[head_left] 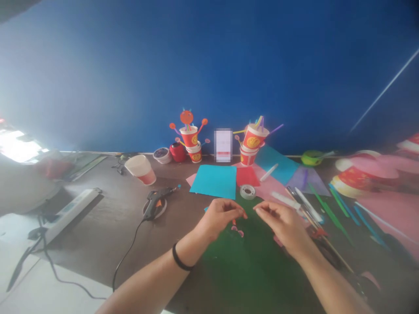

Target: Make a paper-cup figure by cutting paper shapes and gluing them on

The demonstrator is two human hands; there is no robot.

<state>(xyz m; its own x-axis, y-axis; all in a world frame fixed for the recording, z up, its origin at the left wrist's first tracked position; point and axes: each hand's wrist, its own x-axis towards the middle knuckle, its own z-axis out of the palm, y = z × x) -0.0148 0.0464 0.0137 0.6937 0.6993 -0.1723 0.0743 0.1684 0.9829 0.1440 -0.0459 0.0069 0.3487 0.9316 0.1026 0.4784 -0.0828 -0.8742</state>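
My left hand is closed, thumb pressed to the forefinger, with a small orange-red bit showing at the fingertips. Just to its right, my right hand is also pinched closed; whatever its fingertips hold, if anything, is too small to make out. A narrow gap separates the two hands. Both are over a green mat. Small pink pieces lie on the mat below my left hand. Beyond the hands are a blue sheet, a red sheet and a roll of white tape.
A black glue gun with a cord lies left of centre, near a tipped paper cup. Decorated stacked cups and more stacked cups stand by the blue wall. A power strip is left; pens and green strips lie right.
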